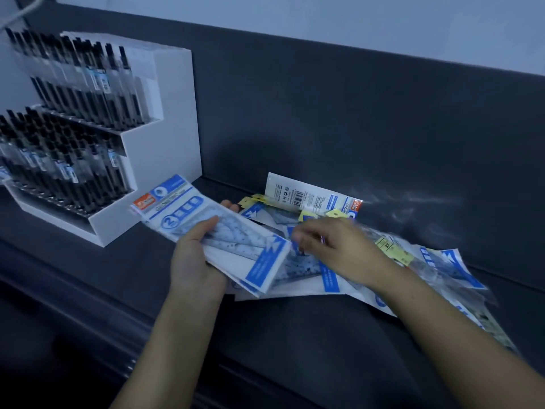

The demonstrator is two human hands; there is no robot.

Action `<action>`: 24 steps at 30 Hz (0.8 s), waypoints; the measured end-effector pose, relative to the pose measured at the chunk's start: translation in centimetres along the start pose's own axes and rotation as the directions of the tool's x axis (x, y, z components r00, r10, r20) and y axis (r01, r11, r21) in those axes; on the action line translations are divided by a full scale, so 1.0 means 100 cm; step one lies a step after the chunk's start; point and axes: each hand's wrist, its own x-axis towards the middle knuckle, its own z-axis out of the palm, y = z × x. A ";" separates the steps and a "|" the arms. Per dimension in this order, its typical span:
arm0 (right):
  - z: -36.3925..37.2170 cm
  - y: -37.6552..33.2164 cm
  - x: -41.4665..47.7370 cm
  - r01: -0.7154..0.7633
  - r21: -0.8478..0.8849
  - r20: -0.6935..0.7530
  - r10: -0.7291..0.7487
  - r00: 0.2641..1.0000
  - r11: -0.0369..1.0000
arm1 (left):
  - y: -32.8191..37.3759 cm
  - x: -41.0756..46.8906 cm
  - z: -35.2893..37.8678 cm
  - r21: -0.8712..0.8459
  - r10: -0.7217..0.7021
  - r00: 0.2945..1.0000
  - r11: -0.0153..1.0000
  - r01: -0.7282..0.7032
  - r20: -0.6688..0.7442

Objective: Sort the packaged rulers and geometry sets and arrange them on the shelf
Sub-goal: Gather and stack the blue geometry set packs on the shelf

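Packets of geometry sets are in two places on the shelf (pixel 295 335). My left hand (pixel 194 255) grips a stack (pixel 250 249) of them, thumb on top and fingers curled under. The long axis of the stack runs from far-left, near the pen display (pixel 103 143), to near-right, where its end overlaps the loose pile (pixel 306 270).

The pile lies to the right of the stack and spreads further right along the shelf, each packet at a different angle. One packet (pixel 298 193) leans on the back wall behind it. My right hand (pixel 330 243) is directly over the near-left part of the pile, fingers bent down toward it. It is blurred, so I cannot tell if it pinches a packet or only touches.

I judge the right hand is the nearer one for the next packet. That packet must turn until its long side is parallel to the stack.
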 end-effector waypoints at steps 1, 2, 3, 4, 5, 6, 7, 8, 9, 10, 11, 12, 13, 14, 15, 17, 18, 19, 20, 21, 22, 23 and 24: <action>0.003 0.003 -0.001 0.046 -0.106 0.046 -0.041 0.998 0.993 | 0.006 0.002 -0.004 -0.007 0.012 1.000 1.000 -0.012 -0.012; 0.007 0.004 -0.003 0.085 -0.198 0.124 -0.061 0.990 0.976 | 0.010 0.002 -0.007 -0.013 0.013 1.000 1.000 -0.013 -0.025; 0.011 0.006 -0.003 0.103 -0.273 0.206 -0.047 0.977 0.956 | 0.013 0.003 -0.010 -0.015 0.006 0.999 1.000 -0.006 -0.041; 0.015 0.008 -0.003 0.093 -0.329 0.253 -0.007 0.967 0.940 | 0.016 0.003 -0.012 -0.010 0.004 0.998 1.000 -0.004 -0.056; 0.018 0.009 -0.002 0.079 -0.367 0.251 0.018 0.968 0.927 | 0.017 0.003 -0.014 -0.007 0.009 0.998 1.000 -0.010 -0.065; 0.019 0.010 0.000 0.064 -0.386 0.216 0.022 0.976 0.920 | 0.018 0.002 -0.015 -0.001 0.021 0.997 1.000 -0.021 -0.068; 0.020 0.010 0.001 0.077 -0.405 0.166 -0.009 0.986 0.911 | 0.018 0.002 -0.017 0.008 0.035 0.997 0.999 -0.035 -0.070; 0.020 0.010 0.001 0.107 -0.422 0.126 -0.058 0.990 0.900 | 0.019 0.001 -0.018 0.023 0.047 0.996 0.999 -0.045 -0.072; 0.019 0.009 0.001 0.134 -0.436 0.116 -0.093 0.989 0.890 | 0.019 0.000 -0.021 0.034 0.050 0.996 0.998 -0.048 -0.078; 0.020 0.009 0.000 0.170 -0.450 0.145 -0.115 0.983 0.877 | 0.019 -0.001 -0.022 0.051 0.051 0.995 0.998 -0.047 -0.081; 0.023 0.007 -0.001 0.211 -0.473 0.187 -0.136 0.973 0.855 | 0.020 -0.003 -0.022 0.067 0.052 0.995 0.997 -0.046 -0.087; 0.026 0.006 -0.002 0.254 -0.517 0.210 -0.166 0.964 0.817 | 0.022 -0.005 -0.020 0.076 0.055 0.994 0.996 -0.048 -0.092; 0.029 0.002 -0.002 0.286 -0.569 0.209 -0.200 0.957 0.771 | 0.023 -0.006 -0.019 0.071 0.059 0.993 0.996 -0.052 -0.101; 0.031 -0.001 -0.002 0.306 -0.610 0.195 -0.236 0.952 0.731 | 0.024 -0.006 -0.019 0.062 0.063 0.992 0.996 -0.057 -0.108; 0.033 -0.001 -0.001 0.326 -0.636 0.182 -0.274 0.944 0.699 | 0.024 -0.006 -0.019 0.059 0.069 0.992 0.996 -0.063 -0.109; 0.035 -0.001 -0.001 0.358 -0.649 0.168 -0.332 0.928 0.671 | 0.025 -0.006 -0.019 0.072 0.090 0.991 0.994 -0.083 -0.097; 0.034 -0.001 -0.002 0.369 -0.640 0.158 -0.354 0.922 0.674 | 0.026 -0.007 -0.019 0.080 0.109 0.989 0.992 -0.101 -0.096; 0.033 0.000 -0.003 0.370 -0.626 0.143 -0.365 0.920 0.687 | 0.026 -0.008 -0.017 0.077 0.128 0.987 0.990 -0.120 -0.101; 0.030 0.001 -0.004 0.354 -0.617 0.115 -0.364 0.924 0.703 | 0.027 -0.011 -0.015 0.072 0.145 0.984 0.988 -0.138 -0.102; 0.027 0.000 -0.005 0.319 -0.613 0.070 -0.353 0.933 0.723 | 0.028 -0.013 -0.014 0.067 0.163 0.981 0.985 -0.157 -0.105; 0.023 -0.001 -0.007 0.273 -0.583 0.001 -0.335 0.942 0.765 | 0.028 -0.015 -0.012 0.065 0.176 0.979 0.983 -0.170 -0.103; 0.019 -0.003 -0.008 0.215 -0.494 -0.088 -0.294 0.952 0.842 | 0.029 -0.017 -0.010 0.061 0.196 0.976 0.980 -0.191 -0.095; 0.012 -0.008 -0.009 0.133 -0.340 -0.196 -0.209 0.958 0.931 | 0.029 -0.019 -0.010 0.066 0.217 0.972 0.975 -0.211 -0.086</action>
